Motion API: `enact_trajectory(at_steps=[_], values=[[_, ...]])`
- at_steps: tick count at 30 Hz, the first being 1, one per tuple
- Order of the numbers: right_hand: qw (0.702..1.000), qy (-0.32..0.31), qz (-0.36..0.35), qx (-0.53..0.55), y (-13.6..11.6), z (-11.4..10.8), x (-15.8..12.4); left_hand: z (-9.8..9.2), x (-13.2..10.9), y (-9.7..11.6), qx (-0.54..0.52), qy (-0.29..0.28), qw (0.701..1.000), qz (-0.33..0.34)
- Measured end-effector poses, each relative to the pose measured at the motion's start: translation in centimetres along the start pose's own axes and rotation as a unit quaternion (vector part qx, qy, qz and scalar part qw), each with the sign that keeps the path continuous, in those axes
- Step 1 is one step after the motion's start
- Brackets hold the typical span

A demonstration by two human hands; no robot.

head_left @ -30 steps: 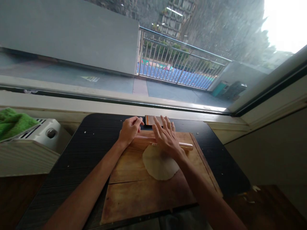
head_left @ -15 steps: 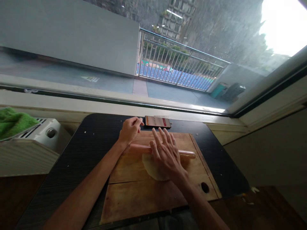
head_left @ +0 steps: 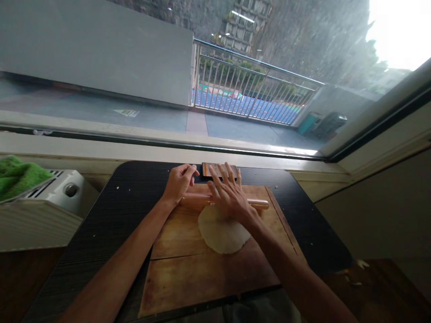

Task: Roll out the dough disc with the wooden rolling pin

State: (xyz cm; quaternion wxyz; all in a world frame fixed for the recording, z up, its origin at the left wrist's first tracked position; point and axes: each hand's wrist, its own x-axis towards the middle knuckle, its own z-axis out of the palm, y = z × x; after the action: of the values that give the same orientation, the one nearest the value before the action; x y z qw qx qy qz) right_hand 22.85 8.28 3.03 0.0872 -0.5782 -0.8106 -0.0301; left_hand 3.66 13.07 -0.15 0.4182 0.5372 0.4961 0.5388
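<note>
A round, flat sheet of dough lies on the wooden cutting board. Across the board, at the dough's far edge, lies a rolling pin. My right hand presses its palm on the middle of the pin, fingers stretched forward and apart. The palm hides that part of the pin. My left hand is closed in a loose fist at the board's far left corner, near the pin's left end; nothing shows between its fingers.
A phone lies behind the board, partly covered by my right fingers. The board rests on a black table against a window sill. At left a green cloth lies on a white appliance. Small crumbs dot the table.
My right hand has rolled the pin forward, away from me, so more of the dough shows. My right fingers now overlap the phone. My left hand has hardly moved.
</note>
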Motion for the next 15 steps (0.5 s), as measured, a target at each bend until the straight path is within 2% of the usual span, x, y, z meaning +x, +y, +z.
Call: enact_trajectory(at_steps=[4, 10, 15], values=[[1.000, -0.009, -0.030, -0.005, 0.0, -0.1, -1.0, 0.1, -0.1, 0.1, 0.004, 0.001, 1.000, 0.002], [0.997, -0.007, -0.081, 0.009, -0.8, -0.6, -5.4, 0.2, -0.1, 0.1, 0.004, -0.001, 1.000, 0.005], [0.994, 0.054, -0.091, -0.002, -1.5, 0.8, -6.7, 0.2, -0.1, -0.1, 0.019, 0.006, 1.000, 0.014]])
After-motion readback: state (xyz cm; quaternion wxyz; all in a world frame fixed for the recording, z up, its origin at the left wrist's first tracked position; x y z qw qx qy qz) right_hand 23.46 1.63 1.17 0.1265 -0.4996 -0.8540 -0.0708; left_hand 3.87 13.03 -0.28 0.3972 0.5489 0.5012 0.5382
